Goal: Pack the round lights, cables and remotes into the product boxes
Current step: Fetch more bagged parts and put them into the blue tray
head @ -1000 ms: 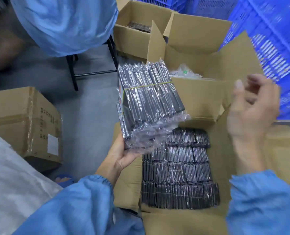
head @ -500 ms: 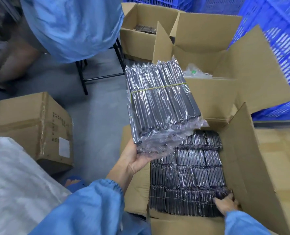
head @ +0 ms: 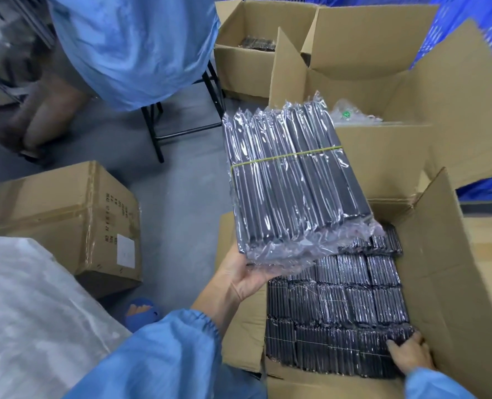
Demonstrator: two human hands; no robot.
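My left hand (head: 243, 276) holds up a bundle of black remotes (head: 291, 182) in clear plastic sleeves, tied with a yellow rubber band. It hangs above the left part of an open cardboard carton (head: 440, 254). Inside the carton lie several rows of the same wrapped remotes (head: 348, 306), packed on edge. My right hand (head: 409, 355) is down in the carton's near right corner, its fingers dug in at a bundle there. Whether they grip it I cannot tell.
A second open carton (head: 383, 156) with clear bags stands behind, and a third (head: 244, 56) further back. Blue crates (head: 469, 12) line the right. A sealed carton (head: 66, 214) and a white sack (head: 31, 312) sit at the left. A person in a blue coat (head: 135, 44) sits ahead on a stool.
My right hand dropped from mid-air into the carton's near right corner and now sits deeper among the remotes. My left hand kept the bundle raised, shifting slightly.
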